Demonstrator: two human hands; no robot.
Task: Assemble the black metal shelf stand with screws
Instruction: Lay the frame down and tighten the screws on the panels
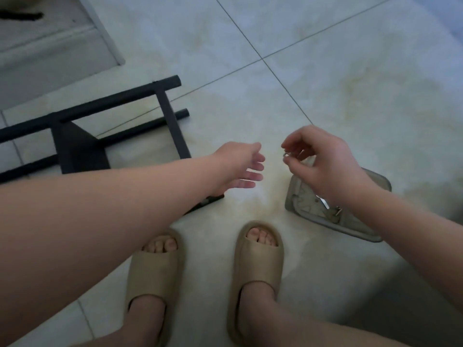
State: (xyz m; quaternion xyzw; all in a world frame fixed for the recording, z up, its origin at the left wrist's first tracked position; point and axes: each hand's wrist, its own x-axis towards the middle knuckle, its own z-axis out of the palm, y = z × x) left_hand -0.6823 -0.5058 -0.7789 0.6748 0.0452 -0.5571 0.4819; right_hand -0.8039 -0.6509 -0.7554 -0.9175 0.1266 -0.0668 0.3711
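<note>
A pale glossy tiled floor [350, 71] with thin dark grout lines fills the view. The black metal shelf stand frame [100, 106] lies flat on it at the left: long round bars crossed by a flat bar, with a dark panel near its near end. A grey raised step [50, 51] sits in the far left corner. A flat grey pouch [300, 196] holding small shiny metal parts rests on the floor at the right, well apart from the frame. Two feet in beige foam slide sandals [258, 266] stand nearest the camera. The left hand [240, 166] hovers just beside the frame, fingers straight and slightly spread, holding nothing. The right hand [325, 164] hangs above the pouch, thumb and fingertips pinching a small silver metal fastener [286, 154]; whether it is a screw or a washer cannot be told.
</note>
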